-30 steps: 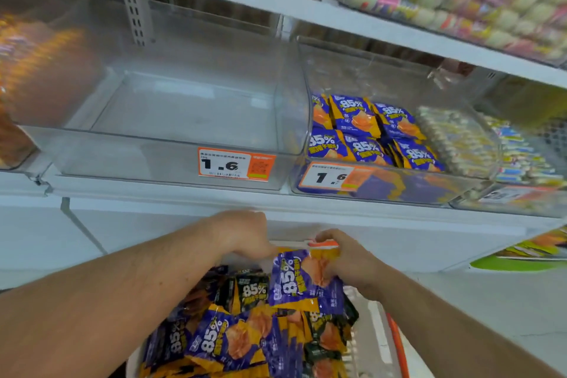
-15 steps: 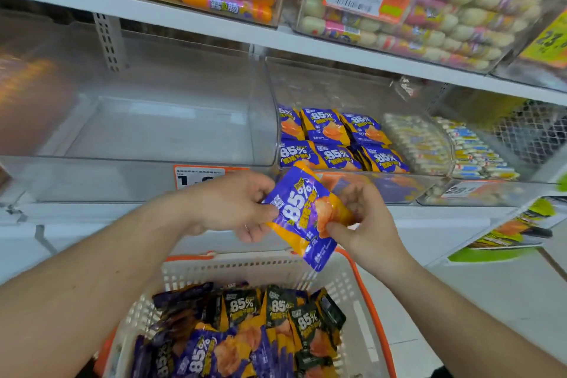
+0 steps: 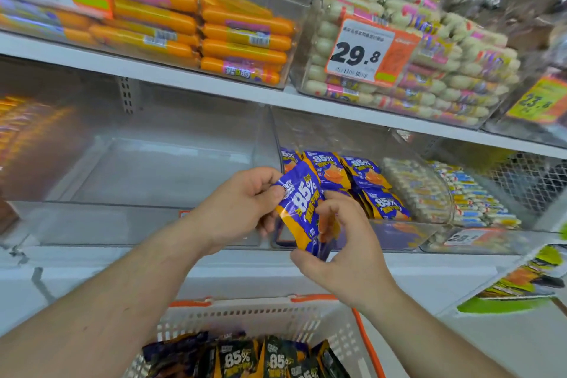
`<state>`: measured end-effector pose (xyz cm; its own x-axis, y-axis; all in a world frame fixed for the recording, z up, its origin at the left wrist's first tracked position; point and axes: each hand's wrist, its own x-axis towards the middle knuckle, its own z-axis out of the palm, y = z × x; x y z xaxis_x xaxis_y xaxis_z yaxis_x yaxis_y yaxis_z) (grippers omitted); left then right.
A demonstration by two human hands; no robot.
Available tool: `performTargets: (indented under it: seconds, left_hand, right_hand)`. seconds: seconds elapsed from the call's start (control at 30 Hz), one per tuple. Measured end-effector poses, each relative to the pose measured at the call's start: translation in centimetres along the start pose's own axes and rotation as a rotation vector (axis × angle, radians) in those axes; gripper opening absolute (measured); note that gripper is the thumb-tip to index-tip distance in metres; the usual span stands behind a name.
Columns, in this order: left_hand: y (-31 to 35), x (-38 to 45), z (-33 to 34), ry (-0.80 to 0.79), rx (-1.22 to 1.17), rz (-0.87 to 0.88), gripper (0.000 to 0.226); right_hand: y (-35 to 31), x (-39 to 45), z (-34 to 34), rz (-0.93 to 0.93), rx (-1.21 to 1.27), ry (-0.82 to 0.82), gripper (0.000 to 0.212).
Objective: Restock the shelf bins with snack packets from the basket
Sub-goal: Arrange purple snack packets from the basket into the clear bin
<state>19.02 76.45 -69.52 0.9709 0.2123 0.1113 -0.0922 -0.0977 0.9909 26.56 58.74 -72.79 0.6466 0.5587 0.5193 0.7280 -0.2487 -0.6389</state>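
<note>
Both hands hold one purple and orange "85%" snack packet [image 3: 302,209] in front of the clear shelf bins. My left hand [image 3: 242,205] pinches its upper left corner. My right hand [image 3: 340,242] grips its lower right side, fingers curled round it. Behind the packet, a clear bin [image 3: 399,233] holds several matching purple packets [image 3: 362,178]. To its left stands a clear bin [image 3: 122,224] with nothing visible inside. Below, a white basket with an orange rim [image 3: 267,316] holds several more packets [image 3: 260,359], purple and dark green.
The upper shelf carries a bin of orange sausages [image 3: 214,37] and a bin of pale sausages [image 3: 429,70] with a 29.8 price tag [image 3: 362,52]. Another bin of small wrapped snacks [image 3: 472,202] sits right of the purple packets. White floor shows at right.
Both hands lifted the purple packet out of the basket up to the front of the bins. The view tilted upward, showing more of the upper shelf.
</note>
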Motion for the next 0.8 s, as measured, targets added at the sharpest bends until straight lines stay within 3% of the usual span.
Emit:
performTargets:
  seconds: [0.17,0.23,0.33,0.43,0.53,0.8]
  left_hand:
    - [0.2,1.2,-0.6,0.106,0.011,0.021,0.023]
    - [-0.8,2.0,-1.3,0.232,0.209,0.088,0.02]
    - [-2.8,3.2,-2.3,0.366,0.573,0.123,0.008]
    - [-3.9,3.4,-2.1,0.29,0.808,0.021,0.027]
    - [-4.3,3.7,-1.7,0.217,0.996,-0.063,0.04]
    - [-4.2,3.6,-1.5,0.277,1.065,-0.058,0.042]
  right_hand:
    - [0.2,1.8,-0.4,-0.022,0.033,0.029,0.047]
    - [0.9,3.4,-1.7,0.032,0.007,0.065,0.04]
    - [3.4,7.1,-3.0,0.326,-0.015,0.055,0.037]
    - [5.3,11.2,-1.6,0.49,-0.032,0.033,0.035]
    - [6.3,15.0,1.6,0.485,-0.265,-0.067,0.045]
    - [8.6,20.3,8.3,0.557,-0.507,-0.261,0.053]
